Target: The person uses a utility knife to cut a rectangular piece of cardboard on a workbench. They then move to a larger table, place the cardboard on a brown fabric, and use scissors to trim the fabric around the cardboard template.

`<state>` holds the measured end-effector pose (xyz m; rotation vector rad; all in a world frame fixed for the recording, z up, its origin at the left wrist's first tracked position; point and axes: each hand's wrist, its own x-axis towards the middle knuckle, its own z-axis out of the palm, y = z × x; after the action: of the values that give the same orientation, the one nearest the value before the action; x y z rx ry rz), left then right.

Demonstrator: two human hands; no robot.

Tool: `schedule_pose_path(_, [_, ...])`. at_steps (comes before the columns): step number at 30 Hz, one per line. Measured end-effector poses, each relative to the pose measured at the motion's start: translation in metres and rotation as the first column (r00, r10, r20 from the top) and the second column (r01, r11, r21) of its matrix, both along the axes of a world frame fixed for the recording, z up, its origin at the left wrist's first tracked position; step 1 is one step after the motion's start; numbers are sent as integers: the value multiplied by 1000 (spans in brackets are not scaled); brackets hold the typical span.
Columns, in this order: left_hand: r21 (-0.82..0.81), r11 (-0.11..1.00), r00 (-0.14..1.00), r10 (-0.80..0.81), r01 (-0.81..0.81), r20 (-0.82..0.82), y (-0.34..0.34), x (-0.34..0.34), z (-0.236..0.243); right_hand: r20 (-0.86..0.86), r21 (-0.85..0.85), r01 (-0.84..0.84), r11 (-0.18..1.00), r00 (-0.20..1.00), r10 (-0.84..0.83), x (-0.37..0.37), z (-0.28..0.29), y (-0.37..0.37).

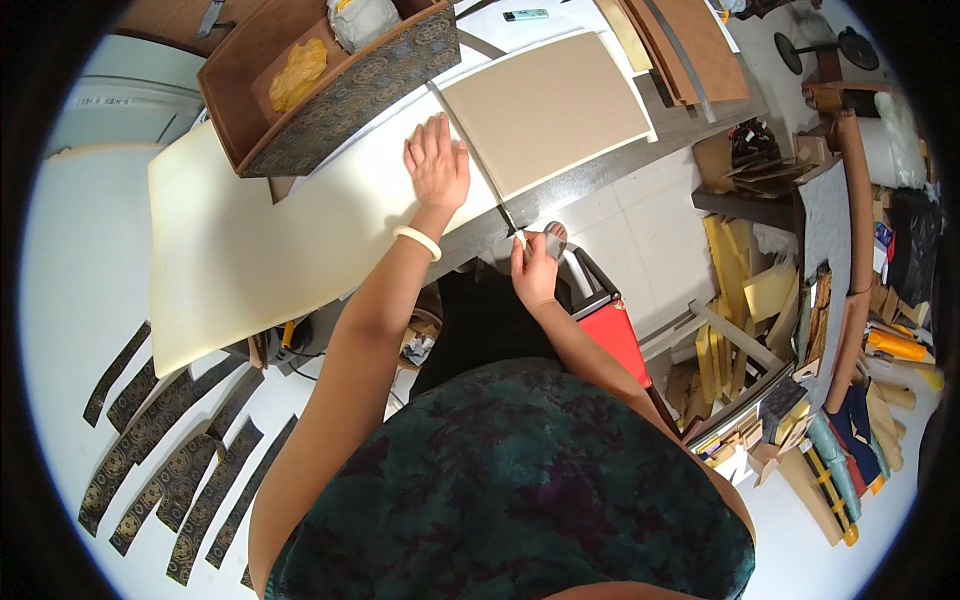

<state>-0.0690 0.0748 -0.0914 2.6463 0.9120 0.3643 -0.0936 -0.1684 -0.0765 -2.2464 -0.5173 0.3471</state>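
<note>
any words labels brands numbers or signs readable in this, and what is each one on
Nothing here reads clearly enough to quote.
Pale grey-green panel, upper left: a row of dark marks, too small and distorted to read.
Small teal-and-black item, top: any print is too small to make out.
Blue-and-white item, far right: too blurred to read.
Cream sheet under the left hand: no lettering visible.

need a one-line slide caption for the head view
Left hand flat on a cream sheet, right hand holding a slim tool near a tan board; patterned strips lower left.
</note>
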Motion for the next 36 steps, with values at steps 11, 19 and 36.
schedule_pose_path(11, [-86, 992, 989, -99, 89, -114, 13, 19, 49, 66, 35, -12, 999, 998, 9, 4, 4, -3])
schedule_pose_path(19, [-18, 881, 804, -440, 473, -401, 23, 68, 55, 131, -9, -15, 1000, 991, 16, 10, 3, -4])
schedule_pose_path(36, [-229, 864, 740, -503, 449, -448, 12, 113, 52, 203, 95, -47, 994, 979, 27, 9, -3, -5])
